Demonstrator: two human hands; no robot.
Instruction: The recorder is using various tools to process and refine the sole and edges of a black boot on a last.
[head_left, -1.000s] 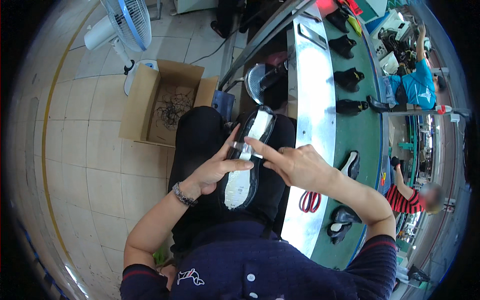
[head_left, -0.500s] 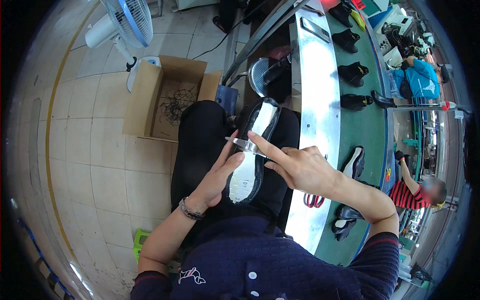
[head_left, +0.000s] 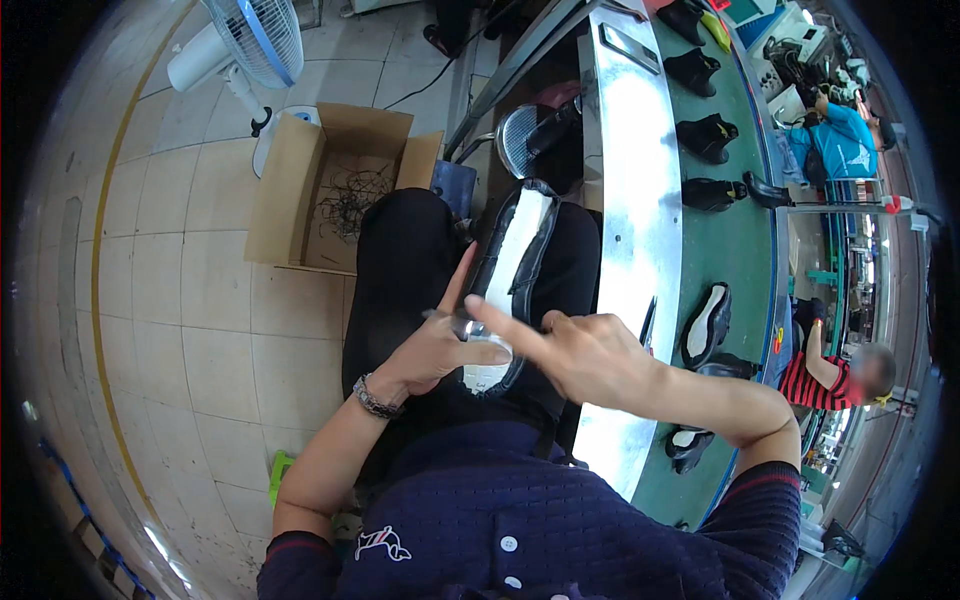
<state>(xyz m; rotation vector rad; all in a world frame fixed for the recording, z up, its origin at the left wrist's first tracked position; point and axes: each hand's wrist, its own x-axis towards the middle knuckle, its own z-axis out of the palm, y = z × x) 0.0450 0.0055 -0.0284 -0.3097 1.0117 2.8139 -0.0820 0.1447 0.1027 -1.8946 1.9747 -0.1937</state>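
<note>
A black shoe upper [head_left: 525, 235] lies bottom-up along my lap, its white underside facing me and its toe hidden partly by my hands. My left hand [head_left: 425, 355] is wrapped round its left side, thumb across the white underside and index finger along the edge. In my right hand [head_left: 600, 360] is a thin shiny metal blade [head_left: 466, 327], smeared by motion, its grip hidden in my fingers. The right index finger stretches along the blade, which crosses the near part of the shoe close to my left thumb.
An open cardboard box [head_left: 280, 200] with dark scraps stands front left, near a white fan [head_left: 262, 45]. At right, a metal ledge [head_left: 630, 200] borders a green conveyor [head_left: 740, 260] carrying several black shoes [head_left: 705, 135]. Two people [head_left: 840, 145] work beyond it.
Both hands have moved nearer my body along the shoe, and the blade has come down and left with them. My left thumb now lies lower across the white underside.
</note>
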